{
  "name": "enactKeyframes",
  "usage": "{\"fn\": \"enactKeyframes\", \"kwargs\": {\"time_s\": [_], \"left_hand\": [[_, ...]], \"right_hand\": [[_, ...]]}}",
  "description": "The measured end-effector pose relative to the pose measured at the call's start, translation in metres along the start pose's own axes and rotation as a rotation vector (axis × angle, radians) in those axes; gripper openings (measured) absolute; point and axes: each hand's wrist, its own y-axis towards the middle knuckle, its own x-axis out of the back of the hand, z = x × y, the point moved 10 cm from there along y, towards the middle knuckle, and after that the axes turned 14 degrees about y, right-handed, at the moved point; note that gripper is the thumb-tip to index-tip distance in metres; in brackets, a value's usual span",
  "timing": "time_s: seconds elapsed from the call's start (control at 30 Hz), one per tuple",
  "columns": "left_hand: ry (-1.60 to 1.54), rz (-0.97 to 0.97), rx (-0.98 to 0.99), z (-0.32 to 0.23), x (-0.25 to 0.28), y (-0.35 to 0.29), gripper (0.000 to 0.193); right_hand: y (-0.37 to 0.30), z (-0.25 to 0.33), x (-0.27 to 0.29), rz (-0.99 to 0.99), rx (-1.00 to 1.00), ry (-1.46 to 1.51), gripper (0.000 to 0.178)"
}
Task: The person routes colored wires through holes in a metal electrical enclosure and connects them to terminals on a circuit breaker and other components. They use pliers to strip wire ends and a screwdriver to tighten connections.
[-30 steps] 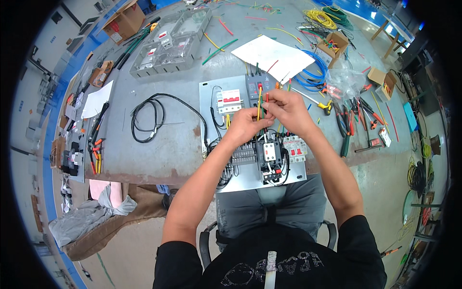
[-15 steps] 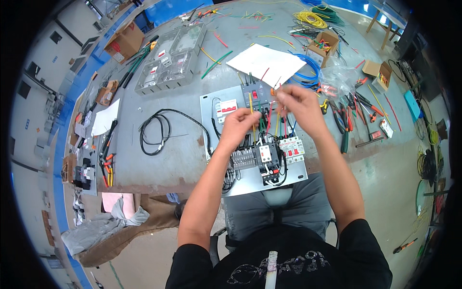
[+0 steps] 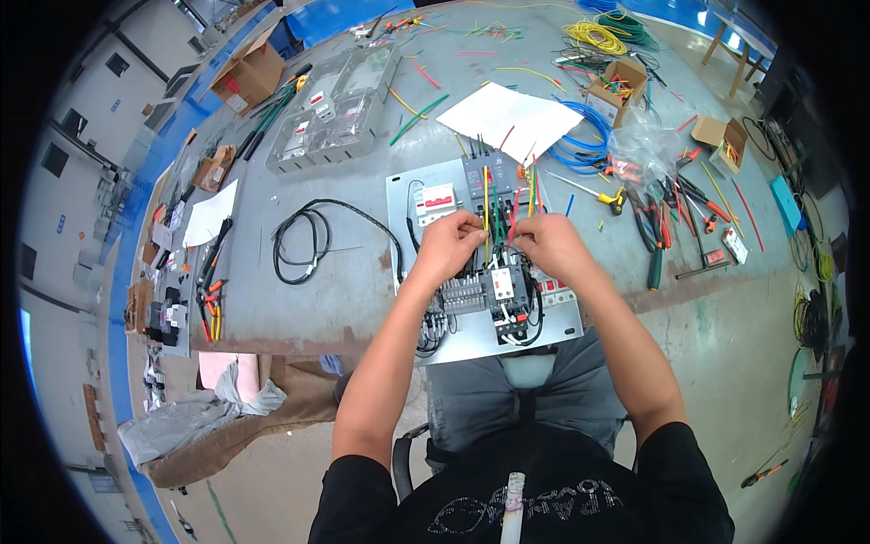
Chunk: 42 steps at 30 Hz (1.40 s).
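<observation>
A light metal panel point(image 3: 399, 263) lies at the table's near edge with electrical parts on it. My left hand point(image 3: 449, 245) is closed at the fingertips on a yellow wire point(image 3: 487, 195) that stands up from the panel. Across from it, my right hand point(image 3: 551, 243) pinches at the lower part of a red wire point(image 3: 516, 210). Beyond both hands is a dark grey circuit breaker point(image 3: 480, 175). Nearer me sit a contactor point(image 3: 502, 286) and a grey terminal block point(image 3: 462, 297). My right hand partly covers a row of small breakers point(image 3: 556, 294). The wires' lower ends are hard to make out.
A white sheet point(image 3: 507, 118) lies behind the panel, with a coil of blue wire point(image 3: 580, 145) beside it. To the right are a screwdriver point(image 3: 616, 201), pliers point(image 3: 654, 258) and small cardboard boxes point(image 3: 619, 91). On the left lie a black cable point(image 3: 294, 245) and clear-lidded enclosures point(image 3: 340, 131).
My right hand has come down toward me from beside the grey circuit breaker to the wires in the middle. My left hand stays at the yellow wire. The whole view has shifted slightly.
</observation>
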Motion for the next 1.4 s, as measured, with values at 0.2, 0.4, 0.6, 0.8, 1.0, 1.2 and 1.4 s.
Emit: {"fn": "enactKeyframes", "kwargs": {"time_s": [0.2, 0.4, 0.6, 0.8, 1.0, 1.2, 1.4], "left_hand": [[0.056, 0.064, -0.049, 0.01, -0.005, 0.008, 0.019], [0.411, 0.002, -0.02, -0.013, -0.006, 0.017, 0.023], [0.426, 0.056, -0.038, -0.013, -0.003, 0.014, 0.019], [0.447, 0.053, -0.09, -0.007, -0.004, 0.016, 0.018], [0.389, 0.045, -0.168, -0.007, -0.007, 0.019, 0.018], [0.397, 0.033, -0.167, -0.006, -0.01, 0.019, 0.015], [0.418, 0.04, -0.178, -0.004, -0.013, 0.02, 0.016]], "right_hand": [[-0.001, 0.013, 0.0, -0.091, 0.173, -0.004, 0.017], [0.012, 0.019, -0.004, -0.044, 0.046, -0.186, 0.016], [0.014, 0.004, -0.016, -0.081, 0.072, -0.325, 0.015], [0.037, 0.003, -0.021, 0.048, -0.102, -0.371, 0.013], [0.067, -0.011, -0.024, 0.264, -0.189, -0.406, 0.012], [0.076, -0.007, -0.037, 0.352, -0.16, -0.567, 0.014], [0.068, -0.004, -0.042, 0.352, -0.166, -0.646, 0.013]]}}
